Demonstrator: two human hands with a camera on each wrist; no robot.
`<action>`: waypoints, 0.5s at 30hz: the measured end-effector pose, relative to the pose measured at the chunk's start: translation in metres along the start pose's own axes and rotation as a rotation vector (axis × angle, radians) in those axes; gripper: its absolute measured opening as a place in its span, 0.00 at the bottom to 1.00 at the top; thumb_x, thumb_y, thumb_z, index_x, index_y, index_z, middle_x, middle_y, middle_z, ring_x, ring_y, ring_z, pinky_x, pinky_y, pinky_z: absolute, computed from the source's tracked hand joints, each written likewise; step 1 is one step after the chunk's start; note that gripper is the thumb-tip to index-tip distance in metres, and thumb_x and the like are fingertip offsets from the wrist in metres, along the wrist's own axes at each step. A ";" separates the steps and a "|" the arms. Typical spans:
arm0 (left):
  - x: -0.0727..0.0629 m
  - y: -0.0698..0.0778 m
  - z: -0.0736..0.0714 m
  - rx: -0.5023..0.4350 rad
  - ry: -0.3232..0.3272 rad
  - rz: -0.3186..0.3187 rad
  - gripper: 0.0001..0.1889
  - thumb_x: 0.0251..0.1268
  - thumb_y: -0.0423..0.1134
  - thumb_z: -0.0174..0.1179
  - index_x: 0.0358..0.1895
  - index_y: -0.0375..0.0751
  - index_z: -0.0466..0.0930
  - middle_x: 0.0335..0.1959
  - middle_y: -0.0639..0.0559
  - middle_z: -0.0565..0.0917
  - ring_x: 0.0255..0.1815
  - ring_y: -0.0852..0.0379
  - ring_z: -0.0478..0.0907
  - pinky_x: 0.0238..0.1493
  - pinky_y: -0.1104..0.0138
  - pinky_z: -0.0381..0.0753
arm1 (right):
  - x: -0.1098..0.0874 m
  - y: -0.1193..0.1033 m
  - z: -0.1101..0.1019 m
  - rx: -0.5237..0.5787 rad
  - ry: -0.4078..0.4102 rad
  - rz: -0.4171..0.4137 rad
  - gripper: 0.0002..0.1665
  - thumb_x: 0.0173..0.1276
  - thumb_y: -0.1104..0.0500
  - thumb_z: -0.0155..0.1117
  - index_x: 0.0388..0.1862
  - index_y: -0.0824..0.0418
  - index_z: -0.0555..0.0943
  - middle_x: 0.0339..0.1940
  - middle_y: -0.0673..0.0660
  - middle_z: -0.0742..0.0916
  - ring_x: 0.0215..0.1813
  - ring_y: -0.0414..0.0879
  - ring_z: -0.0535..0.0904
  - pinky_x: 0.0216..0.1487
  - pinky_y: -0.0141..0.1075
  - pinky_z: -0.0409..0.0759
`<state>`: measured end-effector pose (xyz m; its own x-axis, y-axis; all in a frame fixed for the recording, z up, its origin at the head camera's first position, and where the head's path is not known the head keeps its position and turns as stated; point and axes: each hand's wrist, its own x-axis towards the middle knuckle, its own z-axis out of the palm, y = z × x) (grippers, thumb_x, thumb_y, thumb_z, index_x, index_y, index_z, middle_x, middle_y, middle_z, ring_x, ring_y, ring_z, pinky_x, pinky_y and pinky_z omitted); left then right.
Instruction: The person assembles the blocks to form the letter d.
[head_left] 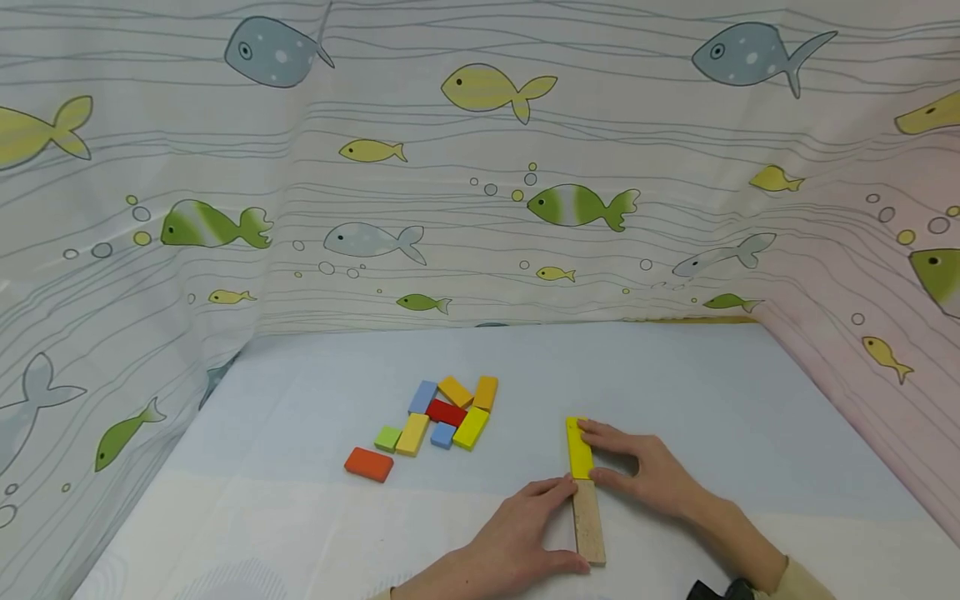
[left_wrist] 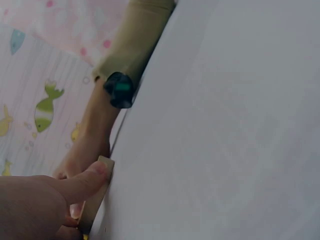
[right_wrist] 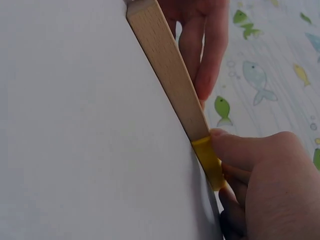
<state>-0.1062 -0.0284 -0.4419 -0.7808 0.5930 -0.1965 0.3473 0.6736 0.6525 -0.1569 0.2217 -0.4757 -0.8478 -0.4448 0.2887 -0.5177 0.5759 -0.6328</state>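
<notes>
Yellow block (head_left: 579, 451) (right fingers (head_left: 617, 440) along it) abuts a wooden block (head_left: 588, 523).

Head view looks down; close wrist views share the plank (right_wrist: 167, 70).

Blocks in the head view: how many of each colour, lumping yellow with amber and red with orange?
Yellow or amber blocks: 5
Red or orange blocks: 2
Blue blocks: 2
Green block: 1
Bare wood block: 1
Total: 11

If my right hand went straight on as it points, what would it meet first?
The long yellow block, which the right hand touches now. Beyond it, the block cluster may lie near that line; depth is unclear.
</notes>
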 end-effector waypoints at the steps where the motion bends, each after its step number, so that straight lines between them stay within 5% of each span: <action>1: 0.000 0.000 0.000 -0.002 -0.001 -0.004 0.45 0.53 0.65 0.68 0.75 0.60 0.63 0.74 0.64 0.68 0.71 0.61 0.67 0.66 0.61 0.76 | -0.001 -0.001 0.001 0.007 0.012 0.001 0.29 0.65 0.46 0.71 0.64 0.50 0.81 0.69 0.47 0.79 0.71 0.51 0.73 0.70 0.26 0.67; 15: -0.001 0.000 0.000 -0.018 -0.014 -0.007 0.44 0.54 0.64 0.68 0.75 0.59 0.63 0.74 0.64 0.68 0.71 0.62 0.67 0.66 0.61 0.76 | -0.024 -0.027 0.014 0.049 0.144 0.087 0.17 0.65 0.48 0.71 0.52 0.48 0.88 0.57 0.40 0.86 0.60 0.41 0.82 0.58 0.21 0.75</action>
<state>-0.1053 -0.0293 -0.4413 -0.7759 0.5945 -0.2111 0.3322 0.6695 0.6644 -0.1207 0.2073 -0.4761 -0.8989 -0.2896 0.3289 -0.4380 0.5722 -0.6933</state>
